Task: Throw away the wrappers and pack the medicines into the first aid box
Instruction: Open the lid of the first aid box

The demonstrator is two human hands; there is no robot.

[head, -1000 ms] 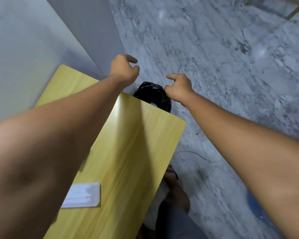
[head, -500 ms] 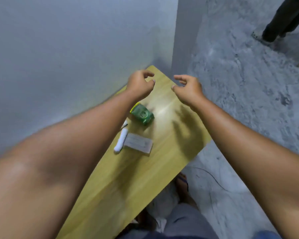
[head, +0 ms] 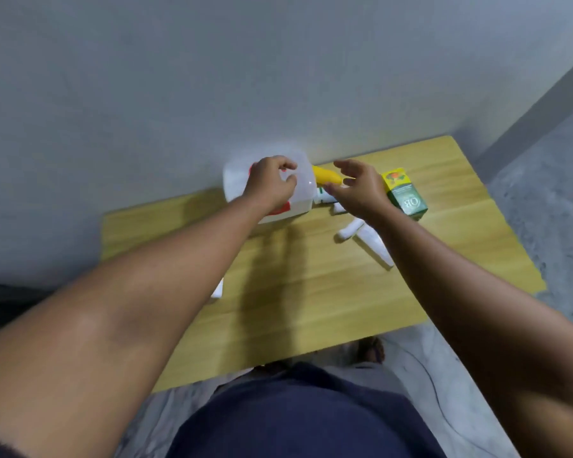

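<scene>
The white first aid box [head: 237,180], with a clear lid and red marking, stands at the table's back edge against the wall. My left hand [head: 272,183] hovers over its lid with fingers loosely curled and holds nothing. My right hand [head: 358,190] is open just right of the box, its thumb and fingers spread around the end of a yellow tube [head: 325,175]. A green and yellow medicine carton [head: 406,198] lies to the right of that hand. A white tube [head: 348,231] and a flat white packet [head: 376,247] lie under my right wrist.
The wooden table [head: 311,292] stands against a grey wall. A small white item [head: 218,289] peeks out from under my left forearm. Marble floor lies to the right and in front, with my foot [head: 371,350] by the table's near edge.
My view has swung left from the black bin on the floor back to the table. Both hands have moved left across the table to the first aid box and yellow tube.
</scene>
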